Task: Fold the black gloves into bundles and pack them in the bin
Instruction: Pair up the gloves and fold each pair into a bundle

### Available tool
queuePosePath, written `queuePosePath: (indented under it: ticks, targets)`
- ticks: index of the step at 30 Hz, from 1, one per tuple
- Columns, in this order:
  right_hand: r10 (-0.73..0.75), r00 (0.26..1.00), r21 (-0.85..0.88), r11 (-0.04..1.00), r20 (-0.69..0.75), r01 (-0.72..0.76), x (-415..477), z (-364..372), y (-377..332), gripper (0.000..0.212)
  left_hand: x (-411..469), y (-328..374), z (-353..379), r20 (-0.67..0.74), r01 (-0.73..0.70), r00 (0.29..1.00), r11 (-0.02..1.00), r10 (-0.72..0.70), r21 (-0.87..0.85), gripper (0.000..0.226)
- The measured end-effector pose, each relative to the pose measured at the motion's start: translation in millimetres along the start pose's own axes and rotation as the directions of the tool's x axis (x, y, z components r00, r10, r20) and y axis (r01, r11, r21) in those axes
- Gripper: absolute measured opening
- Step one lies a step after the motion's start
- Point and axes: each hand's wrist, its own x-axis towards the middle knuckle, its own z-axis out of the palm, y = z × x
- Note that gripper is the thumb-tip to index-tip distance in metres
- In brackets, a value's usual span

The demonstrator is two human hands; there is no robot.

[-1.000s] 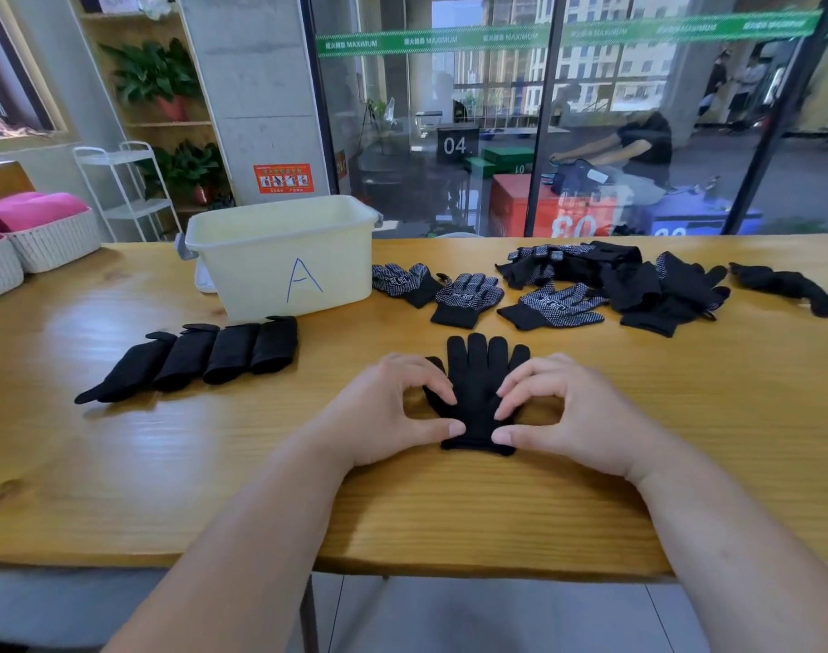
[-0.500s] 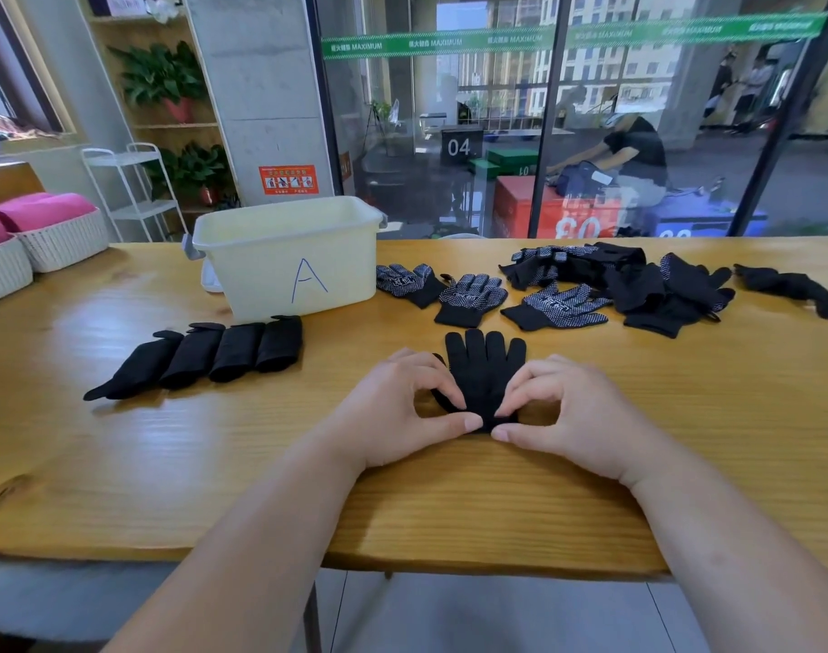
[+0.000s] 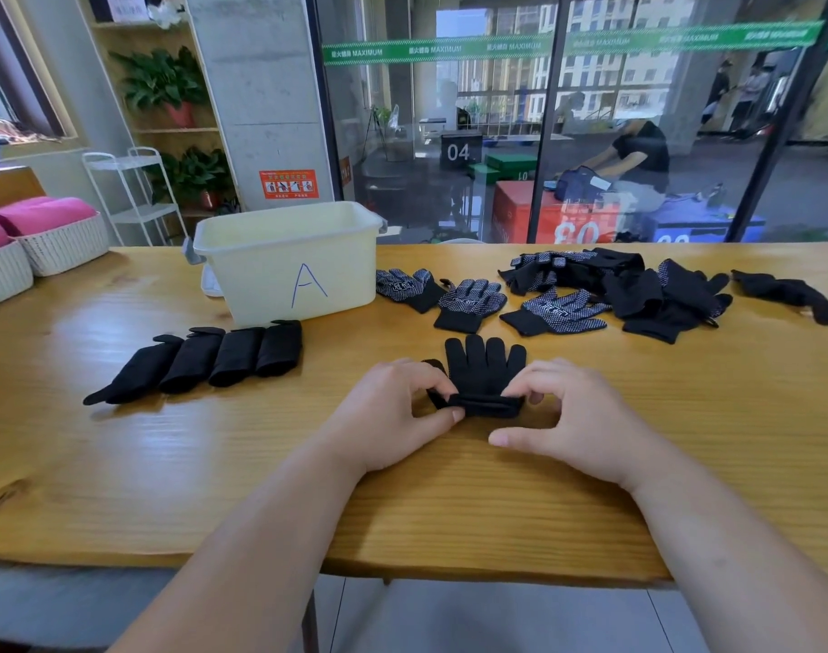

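at the frame's centre, on the table [image 3: 685, 417], the left hand [image 3: 393, 412] pinches the rolled cuff of a black glove [image 3: 485, 365] between thumb and forefinger. the right hand [image 3: 577, 417] curls its fingers over the roll's other end, thumb off it. farther left lie four bundles [image 3: 214, 360], the bin [image 3: 289, 261] just behind them, and loose gloves [image 3: 614, 294] at upper right.

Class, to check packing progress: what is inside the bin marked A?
Of the bin, only the pale upper inner wall shows, and nothing sticks up above the rim. Its front wall hides the bottom, so packed bundles cannot be ruled out.
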Motion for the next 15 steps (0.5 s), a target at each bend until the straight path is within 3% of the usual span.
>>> queuePosePath:
  ticks: [3,7,9,15]
  targets:
    - [0.093,0.993,-0.011,0.995,-0.073,-0.094,2.2,0.6,2.8,0.014,-0.8,0.7,-0.8,-0.011,0.074,0.997,0.996,-0.074,-0.047,0.006]
    - [0.158,0.985,0.113,0.982,-0.065,-0.15,1.7,1.3,1.3,0.008,0.0,3.8,-0.8,-0.022,0.111,0.993,0.983,-0.115,-0.144,0.014]
    - [0.175,0.983,0.175,0.971,-0.06,-0.162,2.6,2.5,-2.0,0.022,1.0,5.9,-1.1,-0.023,0.137,0.99,0.979,-0.142,-0.151,0.024]
    - [0.182,0.979,0.118,0.978,-0.09,-0.171,7.9,10.3,-5.0,0.049,2.7,5.0,0.3,-0.013,0.154,0.988,0.98,-0.156,-0.123,0.043]
